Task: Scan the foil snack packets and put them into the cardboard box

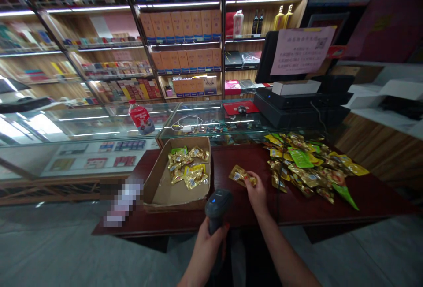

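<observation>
My left hand [209, 245] is wrapped round the grip of a dark barcode scanner [218, 204], whose head shows a small blue light. Between the fingers of my right hand [257, 193] is a gold snack packet [238, 174], held just above the dark red table [231, 216]. Left of it stands an open cardboard box [165, 190] with several gold packets [194, 176] and a green one in it. On the right lies a heap of gold, yellow and green packets [307, 165].
Behind the table runs a glass counter [205, 113] bearing a red-labelled bottle [141, 117], a white cable [187, 127] and a mouse [242, 109] on a red mat. A register with a monitor [267, 60] stands back right. Stocked shelves [185, 44] line the wall.
</observation>
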Demonstrator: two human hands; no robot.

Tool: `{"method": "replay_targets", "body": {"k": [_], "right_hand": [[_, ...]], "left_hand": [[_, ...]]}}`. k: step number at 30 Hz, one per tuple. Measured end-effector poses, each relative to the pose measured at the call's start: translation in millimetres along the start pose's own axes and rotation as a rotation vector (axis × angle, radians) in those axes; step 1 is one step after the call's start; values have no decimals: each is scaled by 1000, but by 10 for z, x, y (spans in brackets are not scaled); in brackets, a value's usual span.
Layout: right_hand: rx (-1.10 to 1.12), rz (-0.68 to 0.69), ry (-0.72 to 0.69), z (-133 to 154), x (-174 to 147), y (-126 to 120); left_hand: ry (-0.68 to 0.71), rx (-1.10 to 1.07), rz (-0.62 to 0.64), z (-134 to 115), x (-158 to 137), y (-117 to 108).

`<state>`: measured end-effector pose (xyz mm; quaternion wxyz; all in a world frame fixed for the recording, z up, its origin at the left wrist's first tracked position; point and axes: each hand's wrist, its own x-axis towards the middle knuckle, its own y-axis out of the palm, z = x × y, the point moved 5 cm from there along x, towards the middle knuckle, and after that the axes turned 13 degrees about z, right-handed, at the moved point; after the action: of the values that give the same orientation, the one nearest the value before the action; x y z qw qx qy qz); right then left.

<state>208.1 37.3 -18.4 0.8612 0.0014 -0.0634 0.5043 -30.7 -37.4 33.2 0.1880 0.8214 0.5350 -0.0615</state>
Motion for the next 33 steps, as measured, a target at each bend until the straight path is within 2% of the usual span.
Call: {"method": "replay_targets", "body": {"k": [8, 15, 20, 25, 29, 31, 33], "right_hand": [[142, -75, 80, -36, 3, -83], [251, -79, 45, -121, 5, -74], [169, -85, 53, -103, 21, -78], [108, -75, 62, -32, -30, -101], [99, -38, 65, 193, -45, -47], [113, 17, 29, 441, 28, 115], [148, 115, -17, 750, 157, 398]], "left_hand": [[41, -27, 45, -21, 98, 77], [19, -32, 45, 11, 97, 88], [13, -21, 47, 24, 112, 92], [21, -50, 63, -66, 62, 135], [21, -71, 62, -129, -23, 137], [26, -66, 53, -148, -66, 115], [33, -62, 48, -167, -110, 91]]}}
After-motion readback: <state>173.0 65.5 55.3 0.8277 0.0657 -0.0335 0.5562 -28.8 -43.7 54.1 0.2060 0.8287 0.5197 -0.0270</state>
